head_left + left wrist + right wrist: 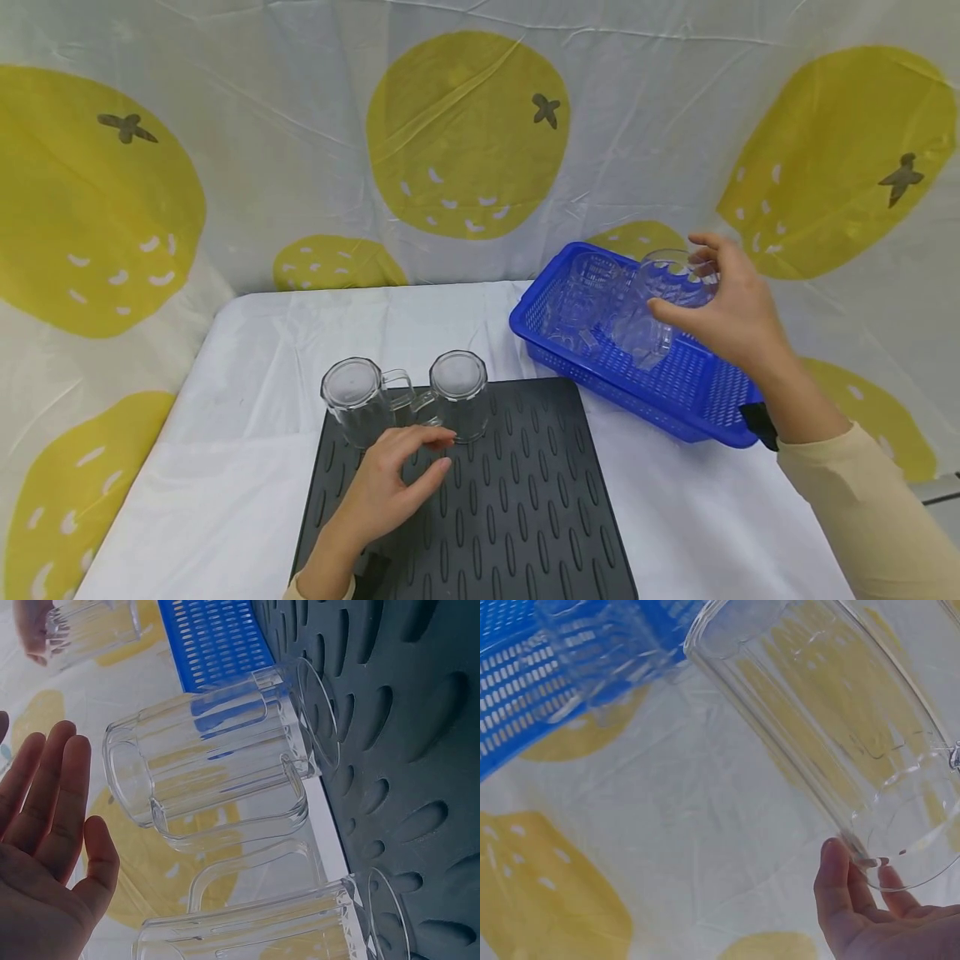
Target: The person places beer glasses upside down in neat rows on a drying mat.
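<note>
At the right in the head view, my right hand (742,317) grips a clear glass mug (671,279) above the blue basket. The right wrist view shows my fingertips (831,874) around the wide rim end of that mug (802,697), which is tilted. Two more clear mugs, a left one (360,408) and a right one (463,404), stand upside down on the dark ridged mat (525,492), handles facing each other. Close in front of them is my left hand (390,483), holding nothing, its fingers (75,787) loosely extended in the left wrist view.
The blue plastic basket (592,385) stands at the back right, with more clear glassware (585,296) inside. A white cloth (247,400) covers the table beneath the mat. Behind hangs a white curtain (300,125) with yellow fruit prints.
</note>
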`<state>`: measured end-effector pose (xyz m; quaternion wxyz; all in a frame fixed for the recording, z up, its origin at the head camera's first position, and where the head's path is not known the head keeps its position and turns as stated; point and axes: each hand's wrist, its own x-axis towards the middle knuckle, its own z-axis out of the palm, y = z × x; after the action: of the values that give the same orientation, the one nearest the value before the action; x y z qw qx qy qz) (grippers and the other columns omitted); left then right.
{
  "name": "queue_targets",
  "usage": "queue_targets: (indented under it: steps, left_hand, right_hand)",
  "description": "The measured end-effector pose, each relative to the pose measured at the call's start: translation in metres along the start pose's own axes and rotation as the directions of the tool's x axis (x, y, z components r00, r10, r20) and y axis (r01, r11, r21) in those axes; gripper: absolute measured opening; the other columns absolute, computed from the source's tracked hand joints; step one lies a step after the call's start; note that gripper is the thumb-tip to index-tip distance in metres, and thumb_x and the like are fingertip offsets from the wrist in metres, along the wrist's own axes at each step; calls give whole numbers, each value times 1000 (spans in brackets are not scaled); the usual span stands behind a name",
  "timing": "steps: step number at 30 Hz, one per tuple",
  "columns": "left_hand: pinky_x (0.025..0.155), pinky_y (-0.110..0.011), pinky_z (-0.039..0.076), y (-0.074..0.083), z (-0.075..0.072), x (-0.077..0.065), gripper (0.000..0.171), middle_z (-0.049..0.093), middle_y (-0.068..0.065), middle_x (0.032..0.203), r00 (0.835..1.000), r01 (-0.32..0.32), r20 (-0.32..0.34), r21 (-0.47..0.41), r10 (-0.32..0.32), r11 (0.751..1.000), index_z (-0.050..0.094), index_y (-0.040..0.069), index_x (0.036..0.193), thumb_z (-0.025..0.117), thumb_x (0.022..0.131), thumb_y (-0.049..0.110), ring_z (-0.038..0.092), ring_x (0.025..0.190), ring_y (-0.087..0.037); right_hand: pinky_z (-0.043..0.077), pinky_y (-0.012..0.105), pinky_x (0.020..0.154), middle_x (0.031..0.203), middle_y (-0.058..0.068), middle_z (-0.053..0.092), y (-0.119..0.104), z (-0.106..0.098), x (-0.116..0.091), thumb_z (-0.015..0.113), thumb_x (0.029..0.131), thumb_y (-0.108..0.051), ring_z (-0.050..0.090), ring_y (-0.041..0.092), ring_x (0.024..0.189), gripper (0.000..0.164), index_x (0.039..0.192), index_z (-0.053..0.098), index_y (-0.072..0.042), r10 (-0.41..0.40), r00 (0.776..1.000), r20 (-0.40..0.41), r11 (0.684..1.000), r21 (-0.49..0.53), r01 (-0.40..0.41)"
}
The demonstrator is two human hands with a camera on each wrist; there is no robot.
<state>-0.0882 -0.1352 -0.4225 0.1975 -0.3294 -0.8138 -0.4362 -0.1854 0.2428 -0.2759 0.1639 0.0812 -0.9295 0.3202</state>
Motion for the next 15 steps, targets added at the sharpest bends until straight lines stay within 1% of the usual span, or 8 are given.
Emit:
queue_targets:
  steps: [3,5,11,12,15]
  left_hand:
    - [81,-34,42,0,0,-1,32,64,4,101,1000,-1,-2,-8,1,1000,60,18,114,67,84,9,57,90,-11]
    - [81,-34,42,0,1,-1,33,64,3,101,1000,-4,-5,-8,4,1000,60,18,114,67,83,9,57,90,-11]
    - [81,-33,42,-1,1,-1,34,63,4,102,1000,-7,-4,-8,7,1000,60,18,114,67,83,9,57,91,-11]
    - [81,-33,42,-1,1,-1,34,63,3,102,1000,-6,-4,-9,6,1000,60,18,115,67,83,9,57,91,-11]
    - [81,-33,43,0,2,0,34,63,5,103,1000,3,4,-17,-3,1000,60,19,115,67,84,9,57,92,-11]
  right_hand:
    - [40,42,75,121,17,46,-10,-1,-5,78,73,-26,45,36,105,86,142,30,-13,-28,1000,-2,999,18,28]
    - [39,40,74,120,17,48,-16,-2,-8,79,72,-25,45,36,104,85,141,30,-14,-46,999,1,998,32,46]
    - [38,43,79,120,16,49,-29,1,-15,81,70,-21,48,35,102,87,141,31,-14,-89,996,2,995,48,89]
    - [38,42,79,120,15,50,-30,2,-17,81,69,-20,48,34,102,87,141,32,-14,-97,995,1,994,50,97]
    - [38,35,80,119,14,50,-34,3,-21,81,68,-18,49,33,102,87,140,33,-15,-123,992,4,990,63,123]
